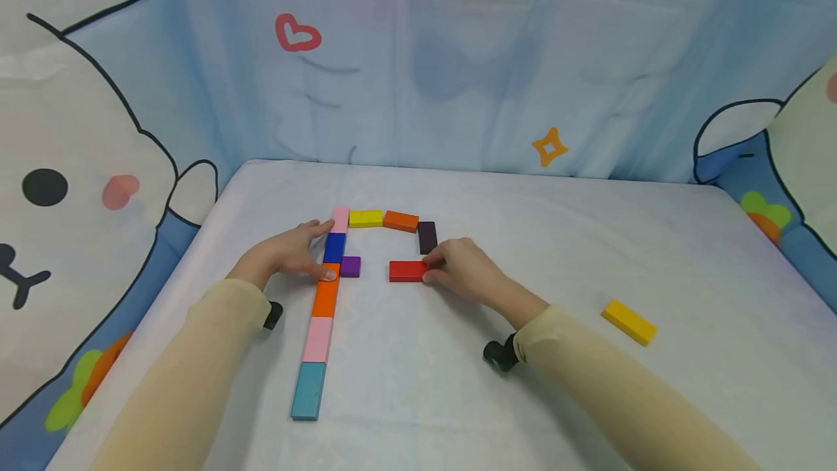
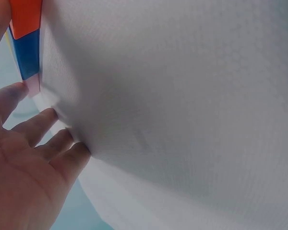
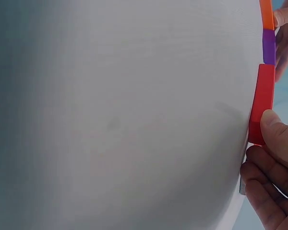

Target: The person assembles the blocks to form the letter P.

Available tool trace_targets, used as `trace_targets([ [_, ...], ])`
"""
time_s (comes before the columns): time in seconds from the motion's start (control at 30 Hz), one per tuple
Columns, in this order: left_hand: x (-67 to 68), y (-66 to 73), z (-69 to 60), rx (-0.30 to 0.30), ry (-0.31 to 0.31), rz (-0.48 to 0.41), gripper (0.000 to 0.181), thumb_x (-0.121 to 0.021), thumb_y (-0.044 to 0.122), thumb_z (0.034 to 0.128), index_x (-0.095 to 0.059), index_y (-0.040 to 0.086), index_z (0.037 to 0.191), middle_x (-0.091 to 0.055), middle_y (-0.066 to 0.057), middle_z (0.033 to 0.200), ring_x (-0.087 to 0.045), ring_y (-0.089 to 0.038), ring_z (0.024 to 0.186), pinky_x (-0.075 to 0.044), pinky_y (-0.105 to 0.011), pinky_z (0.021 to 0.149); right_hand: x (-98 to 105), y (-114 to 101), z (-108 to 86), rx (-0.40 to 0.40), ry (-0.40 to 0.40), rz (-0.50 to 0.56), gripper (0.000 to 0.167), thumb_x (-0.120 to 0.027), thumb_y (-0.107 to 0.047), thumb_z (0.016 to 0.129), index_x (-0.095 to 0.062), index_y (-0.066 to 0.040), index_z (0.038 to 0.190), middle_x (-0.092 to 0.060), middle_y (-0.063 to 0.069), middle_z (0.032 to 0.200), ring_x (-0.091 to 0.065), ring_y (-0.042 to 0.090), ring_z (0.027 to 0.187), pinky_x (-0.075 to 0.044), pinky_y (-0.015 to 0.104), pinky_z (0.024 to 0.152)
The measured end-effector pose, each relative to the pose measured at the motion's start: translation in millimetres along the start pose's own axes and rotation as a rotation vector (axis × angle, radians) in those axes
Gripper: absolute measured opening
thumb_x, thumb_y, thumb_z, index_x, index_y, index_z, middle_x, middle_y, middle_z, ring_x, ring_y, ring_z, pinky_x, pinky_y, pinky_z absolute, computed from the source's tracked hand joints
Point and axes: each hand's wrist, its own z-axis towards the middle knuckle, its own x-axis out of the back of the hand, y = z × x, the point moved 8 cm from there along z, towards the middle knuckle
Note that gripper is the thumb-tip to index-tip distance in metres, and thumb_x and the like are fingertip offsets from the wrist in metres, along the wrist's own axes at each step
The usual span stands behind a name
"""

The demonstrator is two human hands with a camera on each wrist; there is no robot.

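My right hand (image 1: 466, 267) pinches the right end of a red block (image 1: 404, 272) between thumb and fingers, just below a black block (image 1: 428, 237). In the right wrist view, the thumb lies on the end of the red block (image 3: 263, 93). My left hand (image 1: 284, 251) spreads along a column of blocks, its thumb on an orange block (image 1: 325, 300) and its index finger by a pink block (image 1: 339, 218). Between them lies a blue block (image 1: 334, 248). A small purple block (image 1: 351, 267) adjoins the column's right side, apart from the red block.
From the column's top, a yellow block (image 1: 365, 219) and an orange block (image 1: 401, 222) run right towards the black one. Lower down are a pink block (image 1: 317, 339) and a teal block (image 1: 307, 391). Another yellow block (image 1: 629, 322) lies alone at right on the white-covered table (image 1: 523, 231).
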Motion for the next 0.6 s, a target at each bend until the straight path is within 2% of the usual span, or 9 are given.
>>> trace_targets([
  [0.3, -1.4, -0.9, 0.8, 0.011, 0.007, -0.017, 0.104, -0.08, 0.037, 0.0864, -0.013, 0.028, 0.165, -0.004, -0.014, 0.174, -0.006, -0.042, 0.159, -0.022, -0.07, 0.121, -5, -11, 9.1, 0.012, -0.011, 0.009, 0.036, -0.078, -0.017, 0.092, -0.073, -0.003, 0.125, -0.078, 0.01, 0.111, -0.068, 0.021, 0.1, -0.059, 0.035, 0.095],
  [0.6, -0.8, -1.6, 1.6, 0.009, 0.009, -0.009, 0.103, -0.079, 0.037, 0.0873, -0.013, 0.028, 0.165, -0.004, -0.013, 0.174, -0.006, -0.041, 0.159, -0.021, -0.07, 0.122, -8, -21, 17.3, 0.04, -0.009, 0.02, 0.035, -0.078, -0.015, 0.091, -0.074, -0.003, 0.124, -0.078, 0.009, 0.11, -0.069, 0.022, 0.104, -0.059, 0.035, 0.097],
])
